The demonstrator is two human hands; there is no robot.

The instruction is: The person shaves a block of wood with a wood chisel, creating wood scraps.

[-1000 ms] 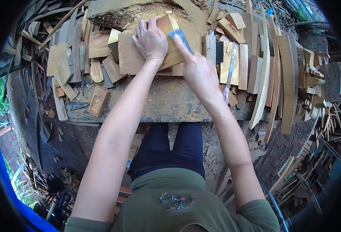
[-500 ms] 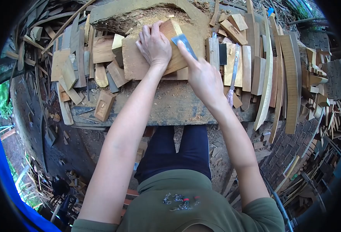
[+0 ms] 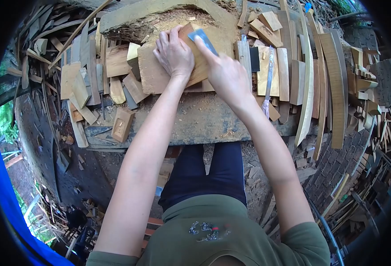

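My left hand rests on a wooden block, fingers pressed together over its upper left side. The block lies tilted against a wider, rough-edged board. My right hand grips a flat grey metal blade, its index finger stretched along the top. The blade overlaps the upper right part of the block in this view. The rest of the blade and its grip are hidden by the hand.
Behind the block stands a hollowed timber with sawdust. Wood offcuts lie left on the bench. A long metal strip with a cloth-wrapped end and several curved wood strips lie to the right.
My right hand and the blade have moved forward and slightly left over the block. My left hand keeps its hold on the block. The whole view has shifted slightly.
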